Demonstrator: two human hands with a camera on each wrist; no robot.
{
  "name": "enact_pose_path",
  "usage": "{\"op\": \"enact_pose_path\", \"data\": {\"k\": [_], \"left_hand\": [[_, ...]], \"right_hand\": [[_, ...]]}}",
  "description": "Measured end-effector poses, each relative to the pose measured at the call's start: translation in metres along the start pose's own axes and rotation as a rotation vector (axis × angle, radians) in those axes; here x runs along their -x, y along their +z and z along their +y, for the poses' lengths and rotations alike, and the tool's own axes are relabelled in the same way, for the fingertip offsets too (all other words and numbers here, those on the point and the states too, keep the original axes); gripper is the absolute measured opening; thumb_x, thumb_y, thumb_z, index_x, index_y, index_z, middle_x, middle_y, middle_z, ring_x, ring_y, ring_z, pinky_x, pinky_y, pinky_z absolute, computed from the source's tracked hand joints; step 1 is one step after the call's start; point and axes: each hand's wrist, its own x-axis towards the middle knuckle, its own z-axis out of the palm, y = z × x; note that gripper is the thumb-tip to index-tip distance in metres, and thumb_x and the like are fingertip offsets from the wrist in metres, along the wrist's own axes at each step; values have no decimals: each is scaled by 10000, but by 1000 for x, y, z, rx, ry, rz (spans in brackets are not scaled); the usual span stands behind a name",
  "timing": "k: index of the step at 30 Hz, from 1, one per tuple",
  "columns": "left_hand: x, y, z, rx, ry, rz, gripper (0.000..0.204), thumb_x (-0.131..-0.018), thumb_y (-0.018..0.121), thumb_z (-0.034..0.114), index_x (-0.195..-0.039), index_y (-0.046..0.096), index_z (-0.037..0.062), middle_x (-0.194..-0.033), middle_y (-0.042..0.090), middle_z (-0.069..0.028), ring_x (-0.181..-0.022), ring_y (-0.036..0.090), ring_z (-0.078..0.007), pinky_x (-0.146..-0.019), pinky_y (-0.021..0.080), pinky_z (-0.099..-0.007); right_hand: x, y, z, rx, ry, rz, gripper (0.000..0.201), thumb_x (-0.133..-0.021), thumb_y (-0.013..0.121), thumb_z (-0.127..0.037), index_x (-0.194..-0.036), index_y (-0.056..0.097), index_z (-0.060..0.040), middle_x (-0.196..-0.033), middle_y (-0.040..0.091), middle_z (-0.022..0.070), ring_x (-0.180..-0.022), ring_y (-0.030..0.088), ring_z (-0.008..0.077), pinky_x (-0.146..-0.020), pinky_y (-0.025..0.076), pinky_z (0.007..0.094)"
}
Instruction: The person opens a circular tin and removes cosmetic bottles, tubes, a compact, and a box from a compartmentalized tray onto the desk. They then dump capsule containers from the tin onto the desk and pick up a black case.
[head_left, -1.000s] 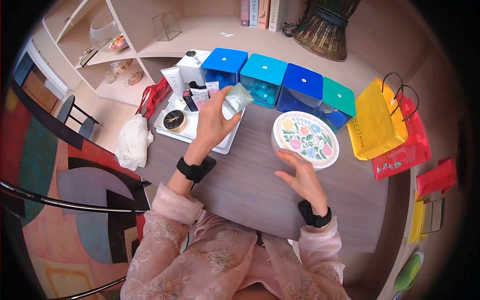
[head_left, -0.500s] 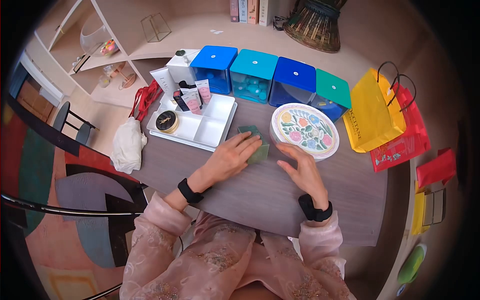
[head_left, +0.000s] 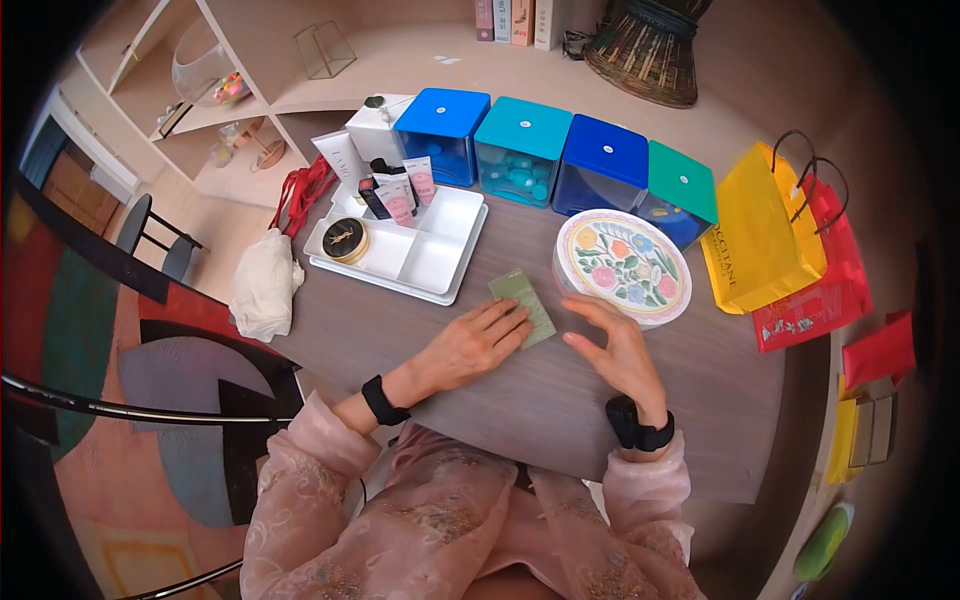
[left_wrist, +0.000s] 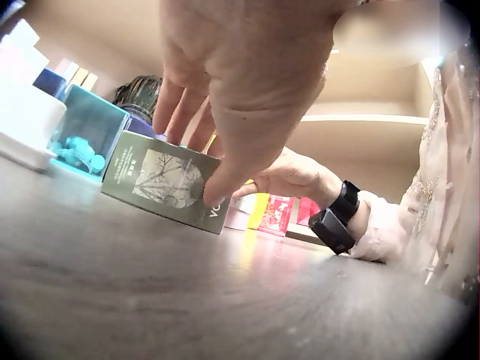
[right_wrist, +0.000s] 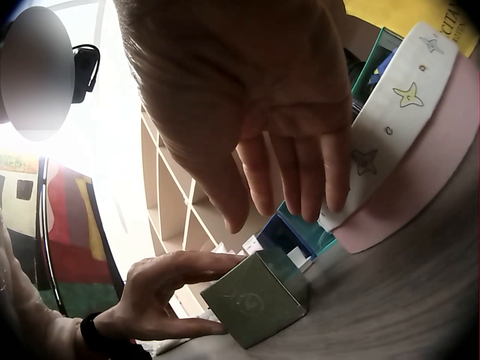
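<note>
A green cardboard box point(head_left: 522, 308) with a pale tree picture on one face point(left_wrist: 169, 176) rests on the table in front of the person. My left hand point(head_left: 473, 345) pinches it, thumb on the picture side and fingers over the opposite side. To its right, my right hand point(head_left: 622, 362) is held with fingers loosely extended and nothing in its grasp. Its fingertips are close to the side of an oval lidded box point(head_left: 625, 268) with painted flowers; in the right wrist view they overlap that box's white rim point(right_wrist: 397, 112).
A white divided tray point(head_left: 440, 292) at left bears a round black compact point(head_left: 345, 240) and several tubes. Blue, teal and green lidded bins point(head_left: 525, 125) line the back. Yellow point(head_left: 765, 235) and red paper bags stand at right. A white cloth bundle point(head_left: 266, 285) lies at the left edge.
My left hand has brought the green box from above the tray down to the table, rightward and nearer the person. The right hand has stayed beside the oval box.
</note>
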Motion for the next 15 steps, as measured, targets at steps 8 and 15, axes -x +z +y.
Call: {"op": "enact_pose_path", "data": {"k": [8,15], "left_hand": [[2,-37,-72,-33,-472,293,472,-752,727,167,-1162,549,15,-1193,558,-188,-1074,557,-355,-877,481,-405],[-1,-67,-147,-261,-804,277,544,-690,766,190,-1154,560,-5,-1150,569,-188,-1052,539,-363,-853,481,-416]], "right_hand": [[2,-4,7,-119,21,-22,411,-774,710,-96,-1169,604,-61,-1194,609,119,-1084,582,280,-903,454,347],[6,-7,11,-147,77,-28,406,-781,712,-100,-1172,607,-68,-1185,617,99,-1043,597,239,-820,483,324]]}}
